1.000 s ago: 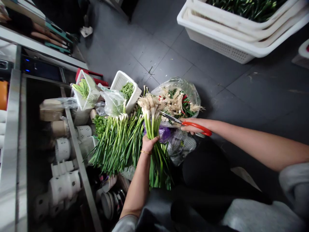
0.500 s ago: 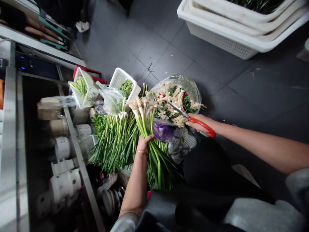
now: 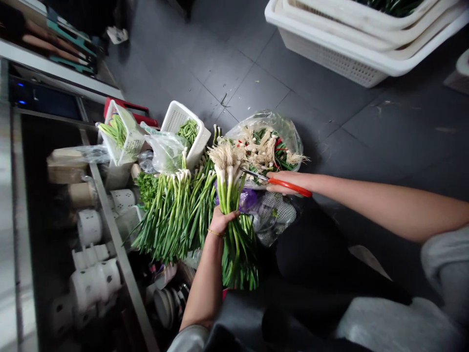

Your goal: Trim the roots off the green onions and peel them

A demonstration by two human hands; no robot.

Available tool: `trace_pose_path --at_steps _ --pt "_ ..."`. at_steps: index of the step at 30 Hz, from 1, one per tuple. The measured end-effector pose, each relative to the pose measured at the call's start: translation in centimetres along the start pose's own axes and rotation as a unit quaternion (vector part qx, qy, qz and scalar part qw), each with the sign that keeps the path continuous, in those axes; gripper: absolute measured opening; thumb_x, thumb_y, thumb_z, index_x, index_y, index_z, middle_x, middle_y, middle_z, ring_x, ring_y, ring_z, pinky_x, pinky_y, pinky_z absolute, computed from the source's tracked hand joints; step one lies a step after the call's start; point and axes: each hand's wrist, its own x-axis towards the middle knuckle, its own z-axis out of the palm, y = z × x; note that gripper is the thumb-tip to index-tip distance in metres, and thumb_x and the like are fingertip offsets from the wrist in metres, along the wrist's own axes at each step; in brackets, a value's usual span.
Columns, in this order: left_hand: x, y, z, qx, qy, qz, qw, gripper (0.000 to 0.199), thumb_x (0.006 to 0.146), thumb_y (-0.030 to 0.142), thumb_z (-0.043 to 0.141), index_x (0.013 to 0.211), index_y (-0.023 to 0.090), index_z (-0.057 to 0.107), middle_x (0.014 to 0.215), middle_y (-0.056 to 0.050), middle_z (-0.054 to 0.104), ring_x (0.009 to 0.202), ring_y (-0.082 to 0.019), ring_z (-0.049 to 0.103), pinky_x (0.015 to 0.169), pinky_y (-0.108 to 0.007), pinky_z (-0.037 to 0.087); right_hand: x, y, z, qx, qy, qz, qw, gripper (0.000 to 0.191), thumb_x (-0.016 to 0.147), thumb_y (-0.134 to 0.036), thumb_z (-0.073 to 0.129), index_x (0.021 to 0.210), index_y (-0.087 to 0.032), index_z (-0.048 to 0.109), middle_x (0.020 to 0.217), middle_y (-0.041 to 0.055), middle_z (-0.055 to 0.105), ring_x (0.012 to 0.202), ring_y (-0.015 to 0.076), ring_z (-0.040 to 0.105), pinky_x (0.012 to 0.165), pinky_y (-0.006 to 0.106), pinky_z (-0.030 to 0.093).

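Note:
My left hand [image 3: 223,220] is wrapped round a bunch of green garlic [image 3: 230,193], with its white bulbs and pale roots pointing away from me and its leaves hanging toward my lap. My right hand [image 3: 280,182] grips red-handled scissors [image 3: 293,187]. Their blades reach left to the bulbs just below the roots; I cannot tell whether they touch. To the left lies a pile of similar stalks [image 3: 172,215] with roots off. Beyond the scissors, a clear plastic bag [image 3: 293,129] holds cut-off roots [image 3: 266,146] and some green leaves.
White baskets with green beans [image 3: 188,131] and other green pods [image 3: 115,131] stand at the far left. A metal shelf [image 3: 120,254] with white containers runs along the left. Stacked white baskets [image 3: 330,54] sit on the tiled floor at upper right. Another person's legs [image 3: 54,41] show at upper left.
The scissors have moved left and slightly down, from over the bag of roots to the bulbs. The bunch in my left hand has turned more upright, its roots shifting right.

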Motion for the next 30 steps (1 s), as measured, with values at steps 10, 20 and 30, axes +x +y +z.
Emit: trace_pose_path --at_steps 10,20,30 --pt "-0.3 0.4 -0.9 -0.054 0.041 -0.017 0.998 0.03 0.049 0.028 0.081 0.066 0.011 0.064 0.056 -0.002 0.062 0.046 -0.013 0.056 0.048 -0.026 0.047 -4.0 1.0 1.6 0.116 0.061 0.148 0.98 0.022 0.088 -0.041 0.049 0.094 -0.02 0.05 0.059 -0.0031 0.054 0.044 0.0099 0.046 0.047 0.022 0.033" --pt "-0.1 -0.4 0.1 0.006 0.005 -0.001 1.0 0.036 0.049 0.027 0.084 0.073 0.013 0.062 0.063 0.0 0.063 0.052 -0.012 0.055 0.052 -0.025 0.045 -2.2 0.1 -0.4 -0.115 0.055 0.041 0.991 0.03 0.089 -0.041 0.047 0.105 -0.017 0.054 0.076 0.0073 0.063 0.062 0.0186 0.057 0.055 0.027 0.034" --pt "-0.2 0.3 -0.1 -0.06 0.02 -0.034 0.997 0.034 0.048 0.028 0.081 0.071 0.012 0.062 0.059 -0.001 0.062 0.048 -0.013 0.055 0.051 -0.028 0.047 -5.3 1.2 0.6 0.049 0.08 0.147 0.985 0.024 0.09 -0.04 0.047 0.102 -0.02 0.05 0.069 0.0015 0.06 0.055 0.0152 0.056 0.055 0.025 0.039"
